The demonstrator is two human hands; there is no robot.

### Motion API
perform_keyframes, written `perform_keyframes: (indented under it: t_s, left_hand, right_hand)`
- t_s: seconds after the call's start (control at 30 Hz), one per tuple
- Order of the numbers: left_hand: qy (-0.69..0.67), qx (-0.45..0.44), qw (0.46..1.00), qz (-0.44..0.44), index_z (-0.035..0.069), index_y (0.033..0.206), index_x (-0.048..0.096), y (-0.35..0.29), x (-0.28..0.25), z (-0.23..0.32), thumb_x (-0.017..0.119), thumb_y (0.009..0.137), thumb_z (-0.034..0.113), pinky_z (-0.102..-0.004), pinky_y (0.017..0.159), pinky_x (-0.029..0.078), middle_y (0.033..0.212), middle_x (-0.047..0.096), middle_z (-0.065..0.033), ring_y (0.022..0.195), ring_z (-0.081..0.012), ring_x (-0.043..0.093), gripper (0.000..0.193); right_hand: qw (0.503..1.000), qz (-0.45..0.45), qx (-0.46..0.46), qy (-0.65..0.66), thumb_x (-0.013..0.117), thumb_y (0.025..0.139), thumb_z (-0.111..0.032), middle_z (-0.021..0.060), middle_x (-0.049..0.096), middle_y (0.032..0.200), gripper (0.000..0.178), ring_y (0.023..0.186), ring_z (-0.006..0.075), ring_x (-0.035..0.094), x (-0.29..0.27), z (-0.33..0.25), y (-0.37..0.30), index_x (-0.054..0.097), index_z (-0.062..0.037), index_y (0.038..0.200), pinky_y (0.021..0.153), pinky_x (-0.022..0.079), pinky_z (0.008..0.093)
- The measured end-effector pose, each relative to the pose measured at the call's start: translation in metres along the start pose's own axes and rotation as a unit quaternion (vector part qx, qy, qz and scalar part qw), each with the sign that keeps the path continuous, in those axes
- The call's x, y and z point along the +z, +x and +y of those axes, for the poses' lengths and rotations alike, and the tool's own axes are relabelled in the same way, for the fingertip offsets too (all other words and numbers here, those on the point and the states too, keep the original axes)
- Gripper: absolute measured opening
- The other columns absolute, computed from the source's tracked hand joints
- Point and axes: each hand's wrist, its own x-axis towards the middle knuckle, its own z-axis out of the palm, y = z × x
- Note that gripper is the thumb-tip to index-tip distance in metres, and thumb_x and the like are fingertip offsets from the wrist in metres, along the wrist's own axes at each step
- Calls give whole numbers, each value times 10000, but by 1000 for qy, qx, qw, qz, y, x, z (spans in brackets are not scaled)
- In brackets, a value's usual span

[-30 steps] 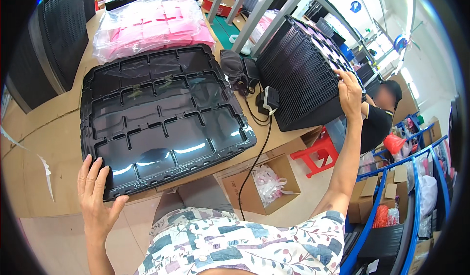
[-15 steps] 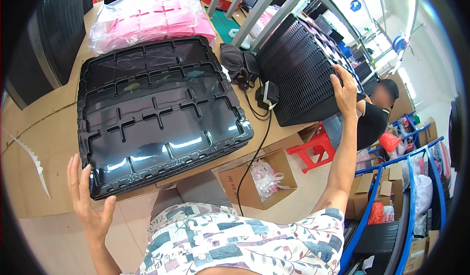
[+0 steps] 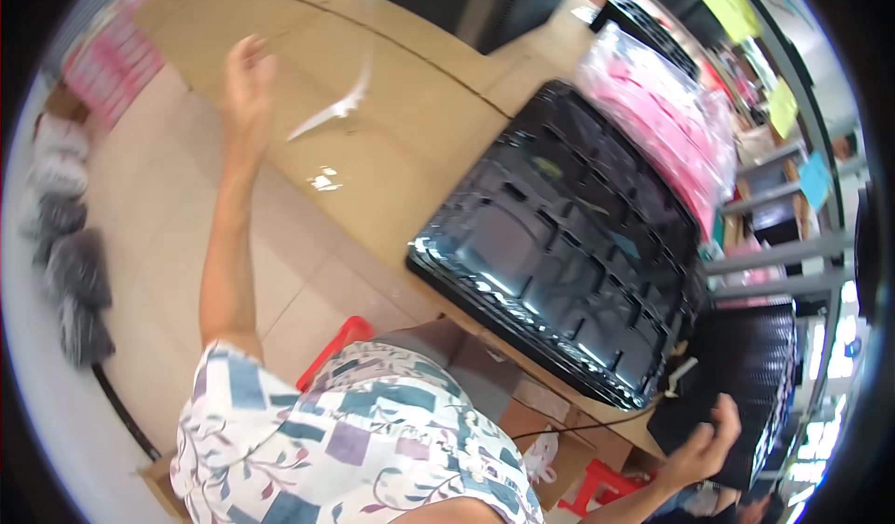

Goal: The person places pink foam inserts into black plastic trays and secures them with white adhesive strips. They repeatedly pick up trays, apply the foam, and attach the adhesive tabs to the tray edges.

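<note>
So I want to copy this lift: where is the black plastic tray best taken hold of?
Probably by the thin outer rim of the black tray, at its near corner, which juts past the cardboard-covered table edge. A hand coming from the person's side could get fingers under it. Both the left hand and right hand are off it.
</note>
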Motion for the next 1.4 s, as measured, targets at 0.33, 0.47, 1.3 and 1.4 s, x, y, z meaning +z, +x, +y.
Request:
perform_keyframes:
  t_s: [0.33, 0.47, 1.3, 1.4]
  left_hand:
    - [-157, -135, 872, -443, 40, 1420, 425, 24, 56, -40, 596, 938, 446, -381, 1073, 381, 1310, 552, -115, 1264, -227, 490, 653]
    - [-232, -179, 820, -492, 41, 1178, 591, 14, 60, -34, 678, 907, 220, -300, 775, 514, 961, 630, -34, 899, -115, 591, 336]
    - [-345, -182, 858, -334, -10, 873, 695, -153, 23, 157, 727, 886, 108, -214, 564, 475, 727, 645, -1, 659, -37, 583, 123]
    - [-343, -162, 877, -295, -3, 845, 678, -162, 23, 160, 709, 899, 108, -216, 549, 469, 728, 647, -8, 666, -39, 588, 127]
  right_hand:
    - [897, -139, -255, 332, 733, 690, -8, 110, 704, 891, 189, 748, 263, 660, 101, -156, 30, 702, 5, 876, 627, 517, 347]
    - [879, -139, -267, 369, 731, 699, 6, 110, 705, 894, 186, 727, 254, 668, 117, -178, 36, 699, 1, 883, 611, 516, 326]
    - [935, -12, -106, 338, 717, 758, 3, 62, 594, 742, 114, 569, 125, 550, 155, -222, 42, 679, 2, 865, 498, 442, 236]
    - [918, 155, -322, 173, 688, 701, -7, 66, 587, 784, 150, 582, 134, 535, 165, -219, 35, 662, 8, 848, 452, 409, 257]
